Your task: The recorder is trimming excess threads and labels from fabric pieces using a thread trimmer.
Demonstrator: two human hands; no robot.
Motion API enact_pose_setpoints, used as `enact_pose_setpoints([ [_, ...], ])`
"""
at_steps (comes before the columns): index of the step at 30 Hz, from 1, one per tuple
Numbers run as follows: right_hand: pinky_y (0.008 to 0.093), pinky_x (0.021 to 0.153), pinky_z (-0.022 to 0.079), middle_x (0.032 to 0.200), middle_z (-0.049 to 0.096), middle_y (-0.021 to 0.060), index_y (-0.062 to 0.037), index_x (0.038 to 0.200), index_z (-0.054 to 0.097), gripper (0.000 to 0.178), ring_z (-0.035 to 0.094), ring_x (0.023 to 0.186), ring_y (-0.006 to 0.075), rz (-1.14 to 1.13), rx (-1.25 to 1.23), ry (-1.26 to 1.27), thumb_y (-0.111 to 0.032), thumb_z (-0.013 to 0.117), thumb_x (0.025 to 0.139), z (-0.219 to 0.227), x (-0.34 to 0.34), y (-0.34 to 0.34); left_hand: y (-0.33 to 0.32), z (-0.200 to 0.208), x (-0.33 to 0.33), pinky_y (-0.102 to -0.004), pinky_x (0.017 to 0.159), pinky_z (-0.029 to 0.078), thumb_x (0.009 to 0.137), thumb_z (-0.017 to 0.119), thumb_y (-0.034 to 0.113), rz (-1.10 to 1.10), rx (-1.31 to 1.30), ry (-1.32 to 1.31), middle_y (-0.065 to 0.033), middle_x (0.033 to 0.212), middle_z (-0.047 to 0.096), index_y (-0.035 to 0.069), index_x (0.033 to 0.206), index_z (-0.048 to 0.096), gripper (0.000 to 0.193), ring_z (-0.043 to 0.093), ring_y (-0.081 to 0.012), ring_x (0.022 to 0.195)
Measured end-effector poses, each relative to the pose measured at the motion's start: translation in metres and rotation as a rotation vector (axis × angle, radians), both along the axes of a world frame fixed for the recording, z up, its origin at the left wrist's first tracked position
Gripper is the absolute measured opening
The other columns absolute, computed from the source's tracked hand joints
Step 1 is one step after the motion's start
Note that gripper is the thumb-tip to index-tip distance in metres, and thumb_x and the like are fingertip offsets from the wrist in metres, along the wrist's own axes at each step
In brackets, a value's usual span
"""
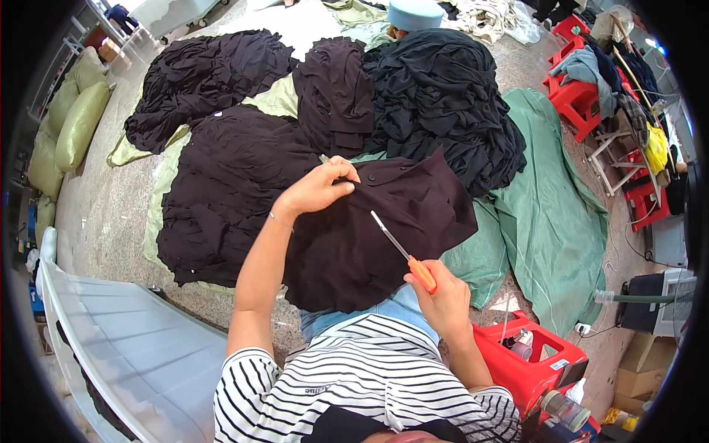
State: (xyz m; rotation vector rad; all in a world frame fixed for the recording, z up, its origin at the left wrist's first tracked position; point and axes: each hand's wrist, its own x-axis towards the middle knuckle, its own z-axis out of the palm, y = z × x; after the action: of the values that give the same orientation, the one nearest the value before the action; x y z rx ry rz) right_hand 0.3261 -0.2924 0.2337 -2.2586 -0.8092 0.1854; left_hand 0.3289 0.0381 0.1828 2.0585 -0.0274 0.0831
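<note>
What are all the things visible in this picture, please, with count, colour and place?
dark garment: one, dark brown-black, on the person's lap, centre
small scissors: one, orange handle, over the garment
piles of dark cloth: several, black and dark brown, on the floor ahead
green sheets: at least two, green, spread under and beside the piles
green sacks: several, pale green, far left
red stools: several, red, upper right
red crate: one, red, lower right, beside the person
left hand: grips the garment's upper edge
right hand: holds the scissors by the handle
</note>
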Motion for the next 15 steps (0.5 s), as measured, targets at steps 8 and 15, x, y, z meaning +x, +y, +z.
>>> enact_pose_setpoints([
  [8,0.0460,0.050,0.048,0.069,0.066,0.0142,-0.0073,0.091,0.058,0.031,0.065,0.058,0.0380,0.034,-0.164,-0.072,-0.034,0.075,0.088,-0.005,0.005,0.013,0.005,0.009,0.005,-0.0305,0.074,0.044,0.090,0.067,0.013,0.024,-0.017,0.190,-0.0058,0.089,0.055,-0.005,0.082,0.064,0.019,0.053,-0.0160,0.082],
  [15,0.0446,0.050,0.047,0.062,0.064,0.0133,-0.0076,0.090,0.060,0.030,0.064,0.056,0.0377,0.024,-0.120,-0.072,-0.033,0.076,0.087,-0.001,0.005,0.019,0.000,0.010,0.004,-0.0278,0.072,0.041,0.088,0.070,0.010,0.118,-0.232,0.256,-0.0010,0.082,0.053,-0.004,0.071,0.061,0.024,0.049,-0.0110,0.078],
])
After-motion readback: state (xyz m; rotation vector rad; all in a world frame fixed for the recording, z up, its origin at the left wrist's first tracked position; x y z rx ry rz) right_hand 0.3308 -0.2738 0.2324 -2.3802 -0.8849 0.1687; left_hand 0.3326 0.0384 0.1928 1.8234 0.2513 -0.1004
